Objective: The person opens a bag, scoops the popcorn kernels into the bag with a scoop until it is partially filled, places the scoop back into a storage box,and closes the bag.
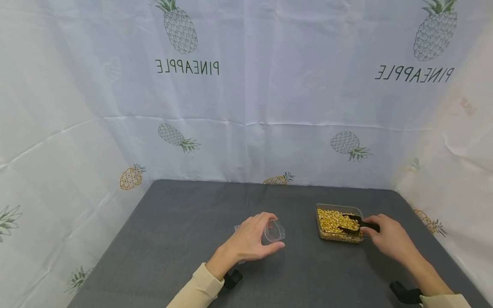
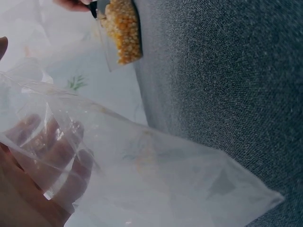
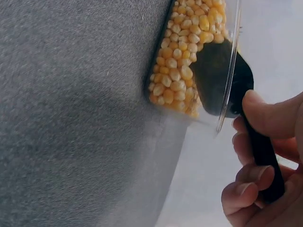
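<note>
In the head view my left hand (image 1: 250, 239) holds a clear plastic bag (image 1: 274, 232), its thumb and fingers spread in a curve around the bag's round mouth. The left wrist view shows the bag (image 2: 180, 175) hanging down to a pointed corner, with the fingers (image 2: 61, 156) seen through the film. To the right, my right hand (image 1: 390, 237) grips the handle of a black scoop (image 1: 360, 222). The scoop's head (image 3: 215, 75) is inside a clear rectangular container (image 3: 232, 71), down among yellow corn kernels (image 3: 177, 71).
The dark grey table (image 1: 185, 222) stretches between and around the hands. Behind it and at both sides hangs a white curtain (image 1: 269, 94) printed with pineapples. The corn container stands near the table's right side.
</note>
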`<state>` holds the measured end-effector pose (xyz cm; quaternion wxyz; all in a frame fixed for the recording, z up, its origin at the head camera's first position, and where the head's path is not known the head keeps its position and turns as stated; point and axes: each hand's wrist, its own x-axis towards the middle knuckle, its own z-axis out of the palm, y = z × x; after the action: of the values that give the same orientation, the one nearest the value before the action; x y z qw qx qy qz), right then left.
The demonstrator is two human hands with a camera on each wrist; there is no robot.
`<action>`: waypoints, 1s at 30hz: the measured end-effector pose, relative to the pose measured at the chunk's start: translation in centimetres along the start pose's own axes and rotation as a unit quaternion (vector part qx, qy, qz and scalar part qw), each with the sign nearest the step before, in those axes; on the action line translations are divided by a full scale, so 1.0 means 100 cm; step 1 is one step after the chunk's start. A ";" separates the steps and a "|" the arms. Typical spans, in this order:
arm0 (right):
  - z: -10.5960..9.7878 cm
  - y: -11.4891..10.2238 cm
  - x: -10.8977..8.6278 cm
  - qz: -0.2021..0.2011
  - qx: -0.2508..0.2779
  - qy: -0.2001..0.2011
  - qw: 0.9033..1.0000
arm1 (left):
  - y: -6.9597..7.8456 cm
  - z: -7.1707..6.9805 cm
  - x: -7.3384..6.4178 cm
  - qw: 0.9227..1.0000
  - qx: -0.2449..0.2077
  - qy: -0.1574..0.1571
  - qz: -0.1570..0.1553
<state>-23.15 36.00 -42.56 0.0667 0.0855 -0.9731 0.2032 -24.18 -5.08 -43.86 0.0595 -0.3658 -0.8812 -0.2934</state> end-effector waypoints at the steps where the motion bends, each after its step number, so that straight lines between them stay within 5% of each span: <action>1: 0.000 0.002 -0.001 0.000 0.005 0.001 1.000 | 0.000 0.000 0.000 1.000 0.001 0.000 -0.001; 30: -0.024 0.020 -0.015 0.040 0.041 -0.002 0.998 | -0.002 0.002 0.002 1.000 0.015 -0.003 0.000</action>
<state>-21.89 39.04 -41.38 0.0534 0.0498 -0.9666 0.2456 -24.45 -4.99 -44.09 0.0627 -0.3661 -0.8854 -0.2795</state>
